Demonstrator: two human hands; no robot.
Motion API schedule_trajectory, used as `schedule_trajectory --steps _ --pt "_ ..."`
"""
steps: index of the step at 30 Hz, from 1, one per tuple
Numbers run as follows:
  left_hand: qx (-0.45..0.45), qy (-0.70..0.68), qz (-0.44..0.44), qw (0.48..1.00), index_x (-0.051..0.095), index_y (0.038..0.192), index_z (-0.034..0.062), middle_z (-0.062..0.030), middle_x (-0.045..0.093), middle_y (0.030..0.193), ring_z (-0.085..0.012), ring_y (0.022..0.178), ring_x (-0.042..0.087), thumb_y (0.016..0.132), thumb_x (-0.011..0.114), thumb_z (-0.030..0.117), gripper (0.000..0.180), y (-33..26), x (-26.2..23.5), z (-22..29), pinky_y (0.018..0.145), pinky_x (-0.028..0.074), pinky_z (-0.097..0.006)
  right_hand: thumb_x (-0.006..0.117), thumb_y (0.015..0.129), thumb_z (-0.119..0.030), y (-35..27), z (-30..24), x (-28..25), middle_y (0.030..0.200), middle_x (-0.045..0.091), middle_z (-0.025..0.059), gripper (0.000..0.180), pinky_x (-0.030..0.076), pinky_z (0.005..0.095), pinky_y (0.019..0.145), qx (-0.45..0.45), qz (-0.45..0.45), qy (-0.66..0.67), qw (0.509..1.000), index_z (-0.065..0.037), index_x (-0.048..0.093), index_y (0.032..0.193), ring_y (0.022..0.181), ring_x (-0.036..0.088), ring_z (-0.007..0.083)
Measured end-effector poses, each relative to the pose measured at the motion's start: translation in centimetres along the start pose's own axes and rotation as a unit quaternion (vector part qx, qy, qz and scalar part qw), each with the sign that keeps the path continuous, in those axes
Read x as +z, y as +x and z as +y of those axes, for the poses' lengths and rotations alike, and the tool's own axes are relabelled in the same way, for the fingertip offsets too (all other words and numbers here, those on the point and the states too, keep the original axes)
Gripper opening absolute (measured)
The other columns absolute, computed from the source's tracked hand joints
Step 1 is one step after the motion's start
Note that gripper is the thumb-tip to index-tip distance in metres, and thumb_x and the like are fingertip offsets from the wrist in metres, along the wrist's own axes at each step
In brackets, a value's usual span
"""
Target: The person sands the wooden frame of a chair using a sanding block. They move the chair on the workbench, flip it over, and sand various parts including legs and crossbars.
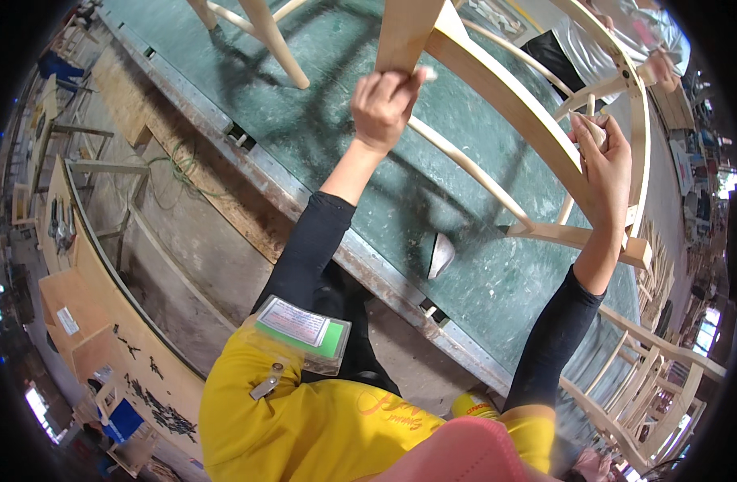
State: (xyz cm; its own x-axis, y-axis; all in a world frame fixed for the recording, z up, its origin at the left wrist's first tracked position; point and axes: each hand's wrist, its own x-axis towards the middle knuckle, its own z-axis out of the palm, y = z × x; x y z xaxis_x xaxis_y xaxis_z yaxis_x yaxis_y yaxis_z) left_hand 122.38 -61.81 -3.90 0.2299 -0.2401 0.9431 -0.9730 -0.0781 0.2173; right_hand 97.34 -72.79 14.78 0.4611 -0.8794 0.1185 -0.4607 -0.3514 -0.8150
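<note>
Wooden chair frame (506,98): on the green worktop (497,297), toward its right end.
Left hand (382,110): fingers curled on a small whitish piece (430,74), against the frame's broad flat member.
Right hand (603,161): pinching a pale pad (593,132) beside the curved rail.
White dark-edged object (441,255): near the worktop's near edge.

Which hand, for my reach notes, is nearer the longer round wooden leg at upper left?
Left. The left hand is below and right of the leg, apart from it; the right hand is much farther right, by the curved chair rail.
</note>
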Motion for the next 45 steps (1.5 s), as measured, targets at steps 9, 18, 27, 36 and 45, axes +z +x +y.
schedule_trajectory --steps 9,18,27,36,45 --pt "-0.068 -0.163 0.1 0.979 0.074 0.1 0.0167 -0.0004 0.061 0.094 -0.0184 0.075 0.061 0.074 0.077 0.004 0.029 6.1 -2.4 2.5 0.063 0.052 -0.033 0.065 0.094 -0.019 -0.2 0.9 -0.8 0.071 0.061 -0.0026 0.018 0.028 0.0184 0.047 -0.01 -0.005 0.0 1.0 -0.002 0.061 0.095 0.054 0.039 -0.0011" --pt "-0.021 -0.072 0.095 0.993 0.075 0.094 0.0144 -0.0011 0.055 0.084 -0.018 0.069 0.058 0.069 0.079 0.003 0.027 4.1 0.3 1.4 0.059 0.051 -0.031 0.065 0.094 -0.018 -0.3 1.0 -1.0 0.072 0.061 -0.0018 0.017 0.028 0.0182 0.046 -0.012 -0.021 0.018 1.0 -0.002 0.061 0.095 0.053 0.04 -0.0011" --pt "-0.166 -0.167 0.04 0.971 0.074 0.096 0.0118 -0.0042 0.059 0.084 -0.0185 0.071 0.06 0.078 0.074 0.001 0.022 1.7 -3.6 4.1 0.06 0.051 -0.033 0.066 0.093 -0.019 -0.6 1.0 -1.3 0.071 0.061 -0.0025 0.017 0.026 0.0182 0.045 0.013 -0.013 0.009 1.0 -0.003 0.061 0.093 0.051 0.038 -0.0014" --pt "-0.066 -0.114 0.01 0.991 0.075 0.102 0.0176 -0.0029 0.057 0.09 -0.0214 0.075 0.061 0.072 0.075 0.0 0.035 1.6 -1.1 1.9 0.064 0.053 -0.033 0.065 0.093 -0.02 -0.6 1.4 -1.3 0.071 0.061 -0.0026 0.017 0.026 0.0184 0.045 -0.009 0.0 0.003 1.0 -0.003 0.061 0.093 0.051 0.038 -0.0012" --pt "-0.672 -0.649 -0.007 0.357 0.061 0.115 -0.0025 -0.0075 0.062 0.104 -0.0202 0.095 0.062 0.094 0.057 0.003 0.022 -1.4 -2.1 6.2 0.086 0.054 -0.034 0.066 0.093 -0.022 -0.9 1.4 -1.7 0.071 0.061 -0.0028 0.02 0.03 0.0185 0.049 0.009 0.001 -0.034 0.999 -0.002 0.062 0.095 0.055 0.041 -0.0004"
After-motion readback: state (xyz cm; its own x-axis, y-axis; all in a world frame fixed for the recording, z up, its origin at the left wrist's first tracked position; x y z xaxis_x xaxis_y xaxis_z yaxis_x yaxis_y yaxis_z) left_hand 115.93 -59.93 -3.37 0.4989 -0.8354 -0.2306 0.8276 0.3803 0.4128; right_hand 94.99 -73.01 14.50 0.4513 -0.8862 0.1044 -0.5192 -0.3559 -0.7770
